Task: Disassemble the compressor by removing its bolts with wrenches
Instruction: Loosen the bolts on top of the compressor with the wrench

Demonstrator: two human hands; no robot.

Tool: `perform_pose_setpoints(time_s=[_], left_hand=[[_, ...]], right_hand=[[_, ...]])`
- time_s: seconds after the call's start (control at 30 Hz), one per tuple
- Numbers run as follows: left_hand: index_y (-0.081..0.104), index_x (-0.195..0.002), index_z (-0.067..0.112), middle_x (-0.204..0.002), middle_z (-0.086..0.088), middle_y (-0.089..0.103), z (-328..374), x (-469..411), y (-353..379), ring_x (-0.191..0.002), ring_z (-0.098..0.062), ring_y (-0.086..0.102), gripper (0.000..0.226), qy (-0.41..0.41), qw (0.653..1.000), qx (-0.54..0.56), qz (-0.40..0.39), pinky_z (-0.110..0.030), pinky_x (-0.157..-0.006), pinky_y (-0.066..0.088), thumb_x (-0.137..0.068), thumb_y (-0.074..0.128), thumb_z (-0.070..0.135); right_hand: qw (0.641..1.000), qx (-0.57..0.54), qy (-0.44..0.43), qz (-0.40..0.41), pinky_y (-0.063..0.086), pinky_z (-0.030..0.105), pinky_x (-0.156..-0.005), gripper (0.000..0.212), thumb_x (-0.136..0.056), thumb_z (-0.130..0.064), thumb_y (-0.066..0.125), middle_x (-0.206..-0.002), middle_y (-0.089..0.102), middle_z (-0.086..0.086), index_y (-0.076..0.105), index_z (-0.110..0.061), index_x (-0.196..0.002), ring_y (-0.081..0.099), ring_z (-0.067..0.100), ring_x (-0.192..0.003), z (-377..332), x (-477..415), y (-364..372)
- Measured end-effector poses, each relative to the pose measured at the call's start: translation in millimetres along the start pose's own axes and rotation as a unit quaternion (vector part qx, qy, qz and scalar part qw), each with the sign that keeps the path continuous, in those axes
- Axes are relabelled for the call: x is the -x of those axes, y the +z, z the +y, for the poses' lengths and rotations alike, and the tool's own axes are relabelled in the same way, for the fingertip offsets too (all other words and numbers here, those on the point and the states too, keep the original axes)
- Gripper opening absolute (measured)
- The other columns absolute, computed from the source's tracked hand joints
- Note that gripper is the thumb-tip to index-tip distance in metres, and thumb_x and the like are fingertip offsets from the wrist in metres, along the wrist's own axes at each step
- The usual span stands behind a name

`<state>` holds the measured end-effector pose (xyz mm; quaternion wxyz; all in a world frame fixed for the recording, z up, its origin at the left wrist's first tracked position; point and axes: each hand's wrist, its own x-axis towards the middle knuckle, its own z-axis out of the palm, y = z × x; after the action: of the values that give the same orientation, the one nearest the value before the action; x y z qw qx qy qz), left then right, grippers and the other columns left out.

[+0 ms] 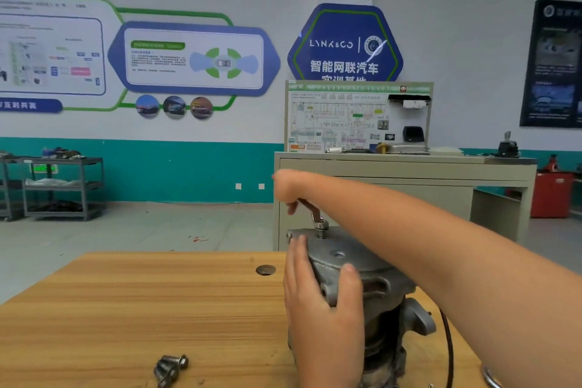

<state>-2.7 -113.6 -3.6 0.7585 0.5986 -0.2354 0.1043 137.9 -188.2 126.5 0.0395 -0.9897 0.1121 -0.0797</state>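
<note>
A grey metal compressor (374, 290) stands upright on the wooden table (141, 309), its flat end cover facing up. My left hand (318, 290) grips the cover's near-left edge, thumb on top and fingers down the side. My right hand (288, 187) reaches across from the right and holds the handle of a silver wrench (316, 216). The wrench's head sits on a bolt (321, 234) at the far edge of the cover. Loose removed bolts (170, 368) lie on the table at the front.
A round hole (265, 270) is set in the tabletop left of the compressor. A black cable (448, 350) hangs to its right. Behind stands a beige cabinet (406, 186) with a wiring display board (359, 116). Metal shelf carts (63, 186) stand at the far left wall.
</note>
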Motion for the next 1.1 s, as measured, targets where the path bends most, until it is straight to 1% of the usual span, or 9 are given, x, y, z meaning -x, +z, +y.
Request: perform_pose_setpoints(time_s=[0.17,0.3,0.4,0.47,0.57,0.67,0.8,0.93,1.1], left_hand=[[0.034,-0.133,0.048,-0.139,0.026,0.037,-3.7,-2.1,-0.7,-0.129,0.005,0.033,0.066,0.023,0.999,0.015,-0.021,-0.026,-0.105,0.032,-0.068,0.047,0.052],[0.057,-0.108,0.031,-0.108,0.011,0.061,-7.0,-0.7,-1.7,-0.107,-0.009,0.055,0.040,0.037,0.998,0.031,-0.035,-0.029,-0.091,0.042,-0.070,0.047,0.034],[0.060,-0.106,0.017,-0.105,0.001,0.065,-7.8,-0.3,-1.9,-0.104,-0.017,0.059,0.036,0.042,0.998,0.029,-0.029,-0.043,-0.092,0.047,-0.074,0.049,0.028],[0.056,-0.115,0.022,-0.117,0.006,0.061,-7.9,-0.6,-1.5,-0.113,-0.011,0.055,0.041,0.043,0.999,0.021,-0.021,-0.039,-0.096,0.046,-0.075,0.051,0.033],[0.032,-0.139,0.039,-0.144,0.025,0.031,-5.8,1.4,0.4,-0.133,0.004,0.027,0.069,0.006,1.000,-0.004,-0.013,-0.024,-0.108,0.026,-0.072,0.044,0.051],[0.023,-0.138,0.048,-0.142,0.032,0.024,-3.4,4.2,1.0,-0.133,0.009,0.021,0.070,-0.006,1.000,-0.007,-0.013,-0.021,-0.106,0.023,-0.071,0.041,0.054],[0.024,-0.137,0.048,-0.144,0.029,0.025,-2.6,4.5,-0.1,-0.133,0.007,0.023,0.070,-0.015,1.000,-0.007,-0.013,-0.024,-0.110,0.025,-0.070,0.041,0.053],[0.025,-0.131,0.053,-0.146,0.027,0.026,2.8,4.5,-2.1,-0.133,0.002,0.027,0.066,-0.031,0.999,-0.004,-0.016,-0.035,-0.112,0.030,-0.067,0.042,0.052],[0.026,-0.124,0.053,-0.146,0.027,0.026,4.3,3.6,-1.8,-0.134,0.005,0.025,0.059,-0.026,1.000,-0.005,-0.004,-0.031,-0.113,0.027,-0.068,0.043,0.051]], right_hand=[[0.975,0.042,-0.211,0.056,0.037,0.031,-0.050,0.054,-0.095,-0.007,0.030,-0.087,0.055,0.010,0.019,-0.019,-0.146,0.044,0.018,-0.058,-61.9,46.5,15.5],[0.915,-0.109,-0.356,0.154,0.039,0.031,-0.054,0.028,-0.095,-0.032,0.046,-0.063,0.054,0.001,0.056,-0.007,-0.088,0.048,0.018,-0.058,-70.8,138.2,13.2],[0.899,-0.118,-0.357,0.224,0.035,0.030,-0.049,0.045,-0.091,-0.041,0.046,-0.050,0.050,0.001,0.054,-0.008,-0.063,0.045,0.015,-0.047,-31.9,198.9,7.8],[0.896,-0.095,-0.317,0.295,0.050,0.026,-0.063,0.045,-0.090,-0.035,0.038,-0.072,0.070,0.005,0.068,-0.006,-0.072,0.063,0.012,-0.066,5.5,226.9,9.0],[0.916,-0.092,-0.161,0.356,0.045,0.002,-0.074,0.041,-0.089,-0.042,0.034,-0.097,0.064,-0.017,0.068,-0.023,-0.102,0.056,-0.016,-0.088,60.4,248.0,9.8],[0.951,-0.036,0.031,0.304,0.043,0.016,-0.063,0.046,-0.087,-0.046,0.029,-0.088,0.062,-0.011,0.055,-0.027,-0.120,0.050,-0.009,-0.067,119.0,224.0,5.7],[0.975,-0.059,0.167,0.135,0.043,0.029,-0.055,0.035,-0.095,-0.026,0.035,-0.086,0.064,0.012,0.058,-0.002,-0.107,0.063,0.025,-0.071,153.7,120.5,-7.5],[0.990,0.014,0.141,0.003,0.040,0.024,-0.052,0.022,-0.098,-0.018,0.035,-0.090,0.052,0.010,0.049,-0.002,-0.099,0.053,0.020,-0.070,103.6,29.5,-18.7],[0.998,0.048,-0.015,-0.044,0.050,0.032,-0.077,0.032,-0.099,-0.015,0.034,-0.117,0.053,0.014,0.044,0.003,-0.123,0.058,0.023,-0.084,7.4,-9.2,-0.3]])
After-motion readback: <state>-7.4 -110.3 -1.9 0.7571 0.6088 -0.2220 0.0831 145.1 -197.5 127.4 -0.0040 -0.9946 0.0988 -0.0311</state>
